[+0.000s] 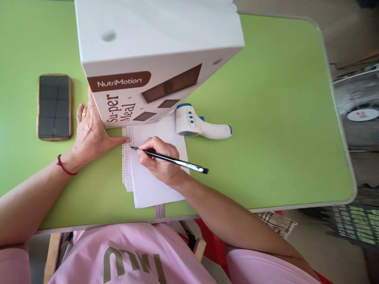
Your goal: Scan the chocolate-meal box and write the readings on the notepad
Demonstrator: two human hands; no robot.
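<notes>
My right hand [160,159] grips a black pen [183,163], its tip at the left margin of a white sheet of paper [160,185]. A sheet covered with small writing [127,169] shows from under its left side. My left hand [94,128] lies with fingers stretched along the left side of a white NutriMotion box [118,92], its thumb reaching onto the written sheet. The box stands on the table and hides part of those fingers and the papers' far end. Just right of the box, a white and blue infrared thermometer [201,124] overlaps the paper's edge.
A phone in a tan case [55,106] lies left of my left hand, screen dark. Everything rests on a green table [281,118] with a pale rim. A fan [361,114] stands beyond the right edge, and a dark mat with green lettering [355,225] lies below.
</notes>
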